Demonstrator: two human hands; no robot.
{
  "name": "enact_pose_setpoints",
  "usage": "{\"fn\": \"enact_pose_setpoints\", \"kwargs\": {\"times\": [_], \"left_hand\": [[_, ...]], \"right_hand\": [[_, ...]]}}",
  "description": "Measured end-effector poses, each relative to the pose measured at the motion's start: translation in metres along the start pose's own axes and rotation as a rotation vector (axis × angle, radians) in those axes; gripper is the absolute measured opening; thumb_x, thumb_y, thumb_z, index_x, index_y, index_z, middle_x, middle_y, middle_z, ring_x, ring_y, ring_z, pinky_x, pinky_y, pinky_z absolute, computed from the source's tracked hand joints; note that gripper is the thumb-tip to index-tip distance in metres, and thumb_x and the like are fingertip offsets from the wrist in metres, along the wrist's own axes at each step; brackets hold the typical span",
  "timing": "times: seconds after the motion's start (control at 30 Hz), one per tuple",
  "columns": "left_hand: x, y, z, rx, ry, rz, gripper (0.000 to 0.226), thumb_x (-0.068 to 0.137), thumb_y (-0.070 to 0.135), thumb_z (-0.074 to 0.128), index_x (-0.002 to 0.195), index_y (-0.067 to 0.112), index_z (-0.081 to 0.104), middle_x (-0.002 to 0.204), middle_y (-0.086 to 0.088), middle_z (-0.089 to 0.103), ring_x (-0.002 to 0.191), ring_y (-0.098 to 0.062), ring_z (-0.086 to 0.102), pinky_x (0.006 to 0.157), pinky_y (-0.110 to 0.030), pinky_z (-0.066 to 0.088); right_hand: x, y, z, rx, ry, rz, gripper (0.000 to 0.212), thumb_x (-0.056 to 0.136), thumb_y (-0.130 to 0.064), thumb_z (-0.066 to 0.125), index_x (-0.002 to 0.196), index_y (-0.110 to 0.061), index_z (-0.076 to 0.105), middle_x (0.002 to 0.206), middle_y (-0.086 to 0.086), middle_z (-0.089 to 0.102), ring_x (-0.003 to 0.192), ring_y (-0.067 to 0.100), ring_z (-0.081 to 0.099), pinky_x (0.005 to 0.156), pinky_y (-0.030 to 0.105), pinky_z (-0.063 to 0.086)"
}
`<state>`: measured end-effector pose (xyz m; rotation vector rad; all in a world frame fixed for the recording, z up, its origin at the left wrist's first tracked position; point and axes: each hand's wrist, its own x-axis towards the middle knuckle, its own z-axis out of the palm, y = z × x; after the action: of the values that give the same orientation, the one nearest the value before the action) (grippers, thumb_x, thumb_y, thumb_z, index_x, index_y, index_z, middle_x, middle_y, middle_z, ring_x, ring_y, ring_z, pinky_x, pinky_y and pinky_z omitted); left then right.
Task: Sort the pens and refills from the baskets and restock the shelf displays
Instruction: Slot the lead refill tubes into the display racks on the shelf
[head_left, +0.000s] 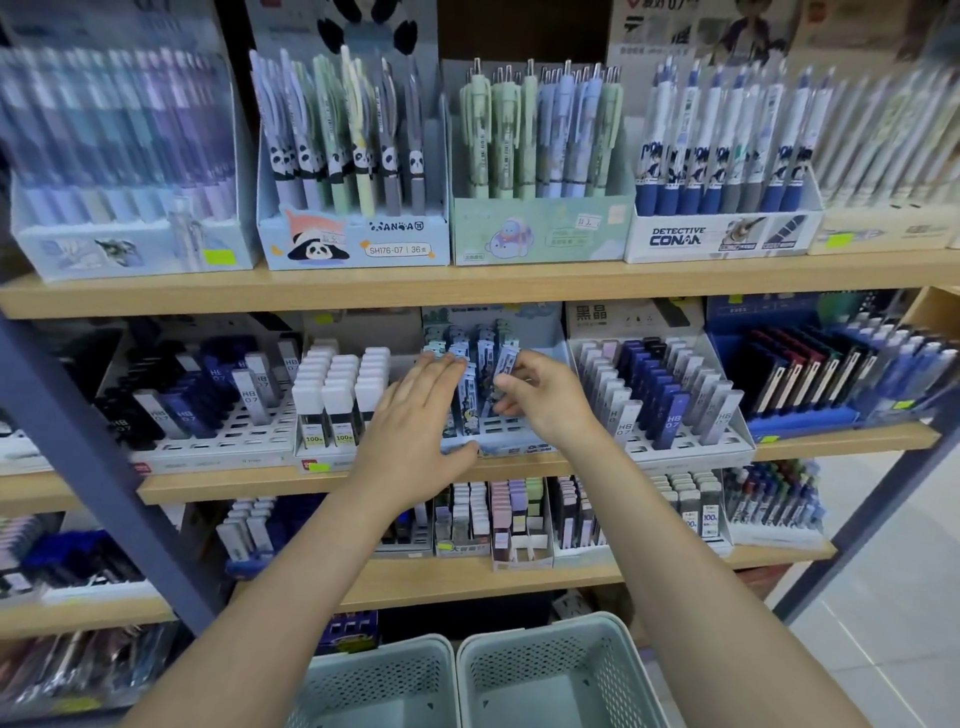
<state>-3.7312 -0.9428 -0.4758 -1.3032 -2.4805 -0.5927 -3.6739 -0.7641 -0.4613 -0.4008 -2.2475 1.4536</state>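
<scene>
Two pale green baskets (467, 675) sit lowest in view, directly below the illustrated refill tray (498, 447) on the middle shelf (332, 480), and what shows of their insides looks bare, so the sorting seems largely done. Both forearms reach up over them to that tray. At the tray's left edge the left hand (415, 415) lies flat, fingers straight and together, pressing against the standing row of refill cases (467, 384), probably to keep them upright and packed. On the tray's right side the right hand (545, 395) has its fingers curled, pinching one slim case (505, 366) between thumb and fingertips, apparently seating it in a slot. Left of the tray stand white-capped lead boxes (337, 384); right of it, a rack of dark and grey lead cases (660, 395). Above the tray, panda pens (348, 135) fill a display box, blurred at the edges.
</scene>
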Motion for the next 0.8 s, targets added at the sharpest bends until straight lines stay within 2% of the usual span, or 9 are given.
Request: {"fn": "enact_pose_setpoints", "kwargs": {"times": [0.1, 0.23, 0.33, 0.43, 0.57, 0.67, 0.73, 0.8], "left_hand": [[0.000, 0.000, 0.000, 0.007, -0.003, -0.003, 0.087, 0.091, 0.044, 0.064, 0.160, 0.021, 0.016, 0.168, 0.004, 0.013, 0.155, -0.015, 0.003, 0.124, -0.038, 0.010], [0.000, 0.000, 0.001, 0.002, -0.005, -0.012, 0.088, 0.091, 0.046, 0.063, 0.160, 0.022, 0.014, 0.168, 0.005, 0.011, 0.155, -0.014, 0.002, 0.125, -0.038, 0.010], [-0.001, 0.001, -0.001, -0.003, -0.010, -0.011, 0.088, 0.091, 0.045, 0.063, 0.160, 0.023, 0.014, 0.168, 0.005, 0.011, 0.155, -0.013, 0.000, 0.125, -0.037, 0.008], [-0.001, 0.001, -0.002, -0.005, -0.014, -0.006, 0.088, 0.091, 0.044, 0.063, 0.160, 0.023, 0.013, 0.168, 0.005, 0.011, 0.155, -0.013, -0.001, 0.124, -0.035, 0.005], [-0.001, 0.001, 0.000, -0.016, -0.011, -0.015, 0.089, 0.091, 0.044, 0.063, 0.160, 0.024, 0.013, 0.168, 0.006, 0.010, 0.155, -0.012, -0.002, 0.125, -0.036, 0.006], [-0.001, 0.001, 0.000, -0.018, -0.012, -0.015, 0.088, 0.091, 0.045, 0.063, 0.160, 0.024, 0.013, 0.168, 0.006, 0.010, 0.155, -0.012, -0.001, 0.124, -0.035, 0.007], [-0.001, 0.000, 0.000, -0.021, -0.008, -0.010, 0.088, 0.090, 0.044, 0.063, 0.160, 0.024, 0.014, 0.168, 0.006, 0.011, 0.155, -0.012, -0.001, 0.124, -0.035, 0.007], [-0.001, 0.001, 0.000, -0.024, -0.009, -0.017, 0.087, 0.090, 0.044, 0.063, 0.160, 0.024, 0.014, 0.168, 0.006, 0.011, 0.155, -0.011, -0.001, 0.124, -0.035, 0.008]], "right_hand": [[0.002, 0.000, -0.004, -0.043, 0.005, 0.007, 0.029, 0.099, -0.006, 0.058, 0.075, -0.015, 0.045, 0.079, 0.002, 0.057, 0.067, 0.024, 0.062, 0.061, 0.025, 0.055], [0.003, 0.005, 0.003, -0.135, -0.045, 0.000, 0.024, 0.097, -0.005, 0.060, 0.076, -0.009, 0.049, 0.074, 0.004, 0.059, 0.066, 0.021, 0.060, 0.075, 0.042, 0.055], [0.003, 0.012, 0.011, -0.127, -0.021, 0.012, 0.007, 0.095, -0.008, 0.064, 0.094, -0.003, 0.061, 0.078, 0.003, 0.062, 0.064, 0.017, 0.061, 0.077, 0.040, 0.057], [0.002, 0.015, 0.010, -0.014, 0.076, 0.035, 0.019, 0.092, -0.013, 0.070, 0.106, 0.000, 0.069, 0.078, -0.001, 0.068, 0.062, 0.014, 0.064, 0.073, 0.035, 0.060], [-0.002, 0.010, 0.008, 0.020, 0.163, -0.051, 0.004, 0.091, -0.016, 0.072, 0.093, -0.012, 0.072, 0.074, -0.010, 0.065, 0.053, 0.004, 0.058, 0.061, 0.024, 0.054], [0.003, 0.010, 0.009, -0.052, 0.172, -0.099, 0.005, 0.090, -0.019, 0.073, 0.086, -0.018, 0.070, 0.073, -0.012, 0.062, 0.060, 0.001, 0.054, 0.063, 0.023, 0.049], [0.006, 0.011, 0.009, -0.103, 0.173, -0.102, 0.005, 0.091, -0.020, 0.072, 0.086, -0.017, 0.071, 0.073, -0.012, 0.061, 0.065, 0.001, 0.054, 0.065, 0.022, 0.044], [0.008, 0.010, 0.009, -0.149, 0.180, -0.100, 0.008, 0.092, -0.022, 0.071, 0.088, -0.015, 0.073, 0.072, -0.013, 0.061, 0.066, 0.002, 0.054, 0.066, 0.025, 0.044]]}}
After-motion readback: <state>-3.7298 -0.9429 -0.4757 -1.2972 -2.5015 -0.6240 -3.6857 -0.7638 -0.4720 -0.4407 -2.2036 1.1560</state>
